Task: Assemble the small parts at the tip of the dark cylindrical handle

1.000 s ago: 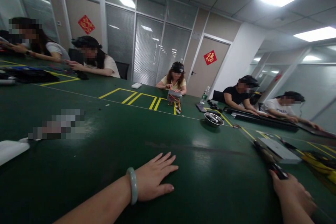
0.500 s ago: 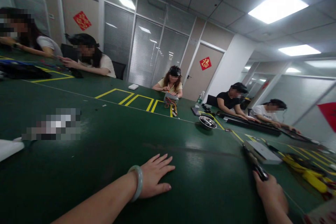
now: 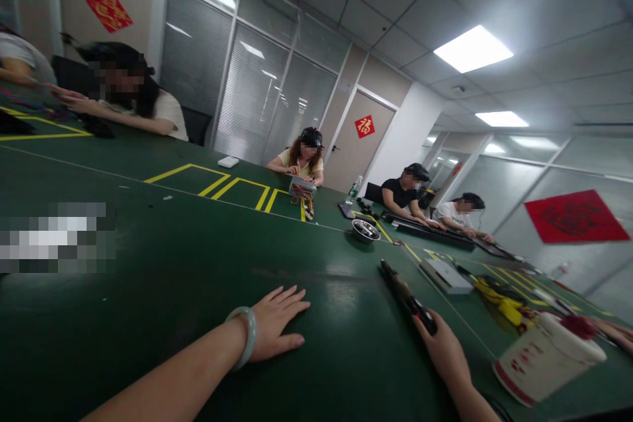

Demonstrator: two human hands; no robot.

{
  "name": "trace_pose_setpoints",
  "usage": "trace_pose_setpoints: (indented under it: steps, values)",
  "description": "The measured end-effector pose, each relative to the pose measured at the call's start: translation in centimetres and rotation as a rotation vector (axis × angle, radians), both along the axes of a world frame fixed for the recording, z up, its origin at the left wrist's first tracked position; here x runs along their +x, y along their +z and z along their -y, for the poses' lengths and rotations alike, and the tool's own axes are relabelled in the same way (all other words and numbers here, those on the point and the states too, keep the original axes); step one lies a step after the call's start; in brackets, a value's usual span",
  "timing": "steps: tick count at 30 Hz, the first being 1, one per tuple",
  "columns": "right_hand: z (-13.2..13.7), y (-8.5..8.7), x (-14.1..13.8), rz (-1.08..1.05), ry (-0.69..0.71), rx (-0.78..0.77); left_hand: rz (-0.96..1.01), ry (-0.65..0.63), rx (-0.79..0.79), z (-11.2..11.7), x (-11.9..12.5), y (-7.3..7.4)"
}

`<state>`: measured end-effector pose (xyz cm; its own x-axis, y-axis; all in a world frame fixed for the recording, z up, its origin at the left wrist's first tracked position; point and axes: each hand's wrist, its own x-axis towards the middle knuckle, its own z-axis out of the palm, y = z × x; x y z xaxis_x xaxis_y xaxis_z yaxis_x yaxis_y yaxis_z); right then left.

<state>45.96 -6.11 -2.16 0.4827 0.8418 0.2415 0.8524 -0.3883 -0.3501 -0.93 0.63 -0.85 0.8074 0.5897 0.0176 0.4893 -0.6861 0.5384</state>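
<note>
My left hand (image 3: 277, 320) lies flat on the green tabletop (image 3: 188, 290), fingers spread, with a pale jade bangle at the wrist. It holds nothing. To the right, my right hand (image 3: 445, 346) is closed round the near end of a long black electric screwdriver (image 3: 403, 291). The tool's thin end points forward and left, low over the table. Just right of this hand stands a white tub (image 3: 546, 359) with red print and a dark red top. A grey flat box (image 3: 448, 275) lies beyond the screwdriver.
Farther off are a steel bowl (image 3: 366, 231), a metal unit with wires (image 3: 302, 190), a water bottle (image 3: 354, 190) and yellow cables (image 3: 504, 303). Yellow tape marks the table. Several people sit round it. Another person's hand (image 3: 613, 333) shows at the right edge.
The view has turned right, bringing the white tub into sight. My right hand has drawn closer to the left hand with the screwdriver. My left hand stays flat on the table.
</note>
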Motion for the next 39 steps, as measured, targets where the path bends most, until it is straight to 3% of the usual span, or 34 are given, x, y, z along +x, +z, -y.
trace_pose_setpoints:
  steps: [6, 13, 18, 23, 33, 36, 39]
  values:
    - [-0.9, 0.1, -9.1, -0.065, 0.444, 0.075, 0.042, 0.053, 0.111, -0.2, 0.3, -0.1]
    - [-5.5, 0.5, -21.8, -0.009, 0.966, 0.037, 0.072, 0.137, 0.352, -0.6, 1.1, -0.6]
    - [-8.5, 0.7, -27.0, 0.040, 1.182, -0.021, 0.051, 0.316, 0.363, -1.2, 0.8, -1.2]
    - [-9.0, 1.1, -27.3, 0.023, 1.173, -0.044, 0.044, 0.379, 0.362, -1.6, 0.7, -1.2]
    - [-6.0, 3.9, -26.4, 0.086, 1.056, -0.170, 0.034, 0.361, 0.380, -1.4, 0.7, -0.6]
    - [-5.5, 4.8, -23.9, 0.078, 0.878, -0.288, 0.023, 0.378, 0.361, -1.2, 0.6, -0.3]
    - [-5.2, 5.4, -20.5, 0.132, 0.646, -0.540, 0.010, 0.378, 0.343, -1.2, 0.6, -0.1]
